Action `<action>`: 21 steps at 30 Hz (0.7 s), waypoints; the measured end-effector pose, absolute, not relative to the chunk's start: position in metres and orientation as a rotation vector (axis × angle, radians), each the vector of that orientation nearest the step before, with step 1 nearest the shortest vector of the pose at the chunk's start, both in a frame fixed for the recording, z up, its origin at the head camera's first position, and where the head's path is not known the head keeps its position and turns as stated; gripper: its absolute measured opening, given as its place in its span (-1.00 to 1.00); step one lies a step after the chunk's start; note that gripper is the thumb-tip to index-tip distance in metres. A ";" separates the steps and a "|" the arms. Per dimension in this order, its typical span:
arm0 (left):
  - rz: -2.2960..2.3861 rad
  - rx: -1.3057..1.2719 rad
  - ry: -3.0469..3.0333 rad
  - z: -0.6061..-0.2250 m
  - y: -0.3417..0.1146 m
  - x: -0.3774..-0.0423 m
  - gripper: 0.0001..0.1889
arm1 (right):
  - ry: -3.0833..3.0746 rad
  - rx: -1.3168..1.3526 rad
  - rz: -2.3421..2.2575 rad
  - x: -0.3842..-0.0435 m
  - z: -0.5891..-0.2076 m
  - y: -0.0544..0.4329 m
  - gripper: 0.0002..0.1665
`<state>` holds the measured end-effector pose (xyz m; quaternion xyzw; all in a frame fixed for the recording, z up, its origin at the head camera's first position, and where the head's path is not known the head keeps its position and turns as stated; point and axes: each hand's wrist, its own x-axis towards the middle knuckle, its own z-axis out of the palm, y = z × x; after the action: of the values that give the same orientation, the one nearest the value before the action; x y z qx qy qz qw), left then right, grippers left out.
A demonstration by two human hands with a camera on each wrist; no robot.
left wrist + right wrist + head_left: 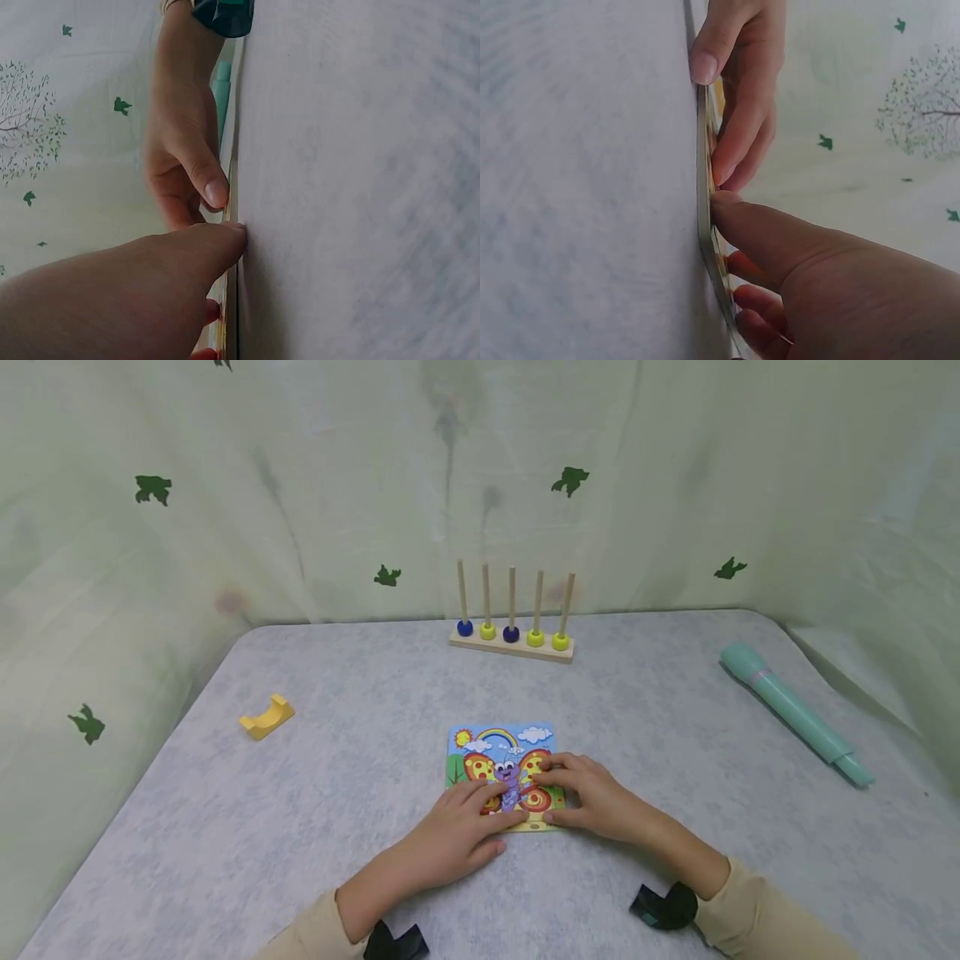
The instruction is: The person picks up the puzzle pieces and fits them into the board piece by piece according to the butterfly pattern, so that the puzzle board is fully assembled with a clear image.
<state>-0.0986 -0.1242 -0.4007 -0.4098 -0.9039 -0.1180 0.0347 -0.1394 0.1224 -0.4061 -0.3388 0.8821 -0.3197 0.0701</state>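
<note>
A square butterfly picture puzzle (501,743) lies flat on the table, showing a rainbow, sun and clouds along its far side. My left hand (461,831) rests over its near left part, fingers stretched across the picture and thumb at the near edge. On the right side, my right hand (600,797) touches the puzzle with its fingertips spread over the right wing and its thumb near the bottom border. The right wrist view shows the thin edge of the puzzle board (703,165) close to the tabletop, with both hands' fingertips on its upper face.
Toward the back stands a wooden peg rack (512,648) with five-coloured-bead style posts in blue and yellow. A yellow curved block (267,717) lies at the left. A teal tube-shaped object (798,717) lies at the right. Patterned curtains (337,485) surround the table.
</note>
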 end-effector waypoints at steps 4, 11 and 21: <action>-0.401 -1.289 -2.782 -0.402 -0.129 -0.102 -0.56 | 2.722 -1.043 -0.880 -0.139 -0.405 0.122 -0.43; -0.720 -0.976 -2.983 -0.399 -0.160 -0.120 -0.31 | 2.766 -0.891 -0.882 -0.137 -0.409 0.119 -0.31; -0.673 -0.913 -3.053 -0.404 -0.179 -0.130 -0.17 | 2.750 -0.780 -0.880 -0.140 -0.412 0.124 -0.06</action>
<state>-0.1298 -0.1791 -0.4039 -0.2798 -0.9359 -0.2063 -0.0576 -0.1398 0.1240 -0.4121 -0.2599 0.9169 -0.2933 0.0755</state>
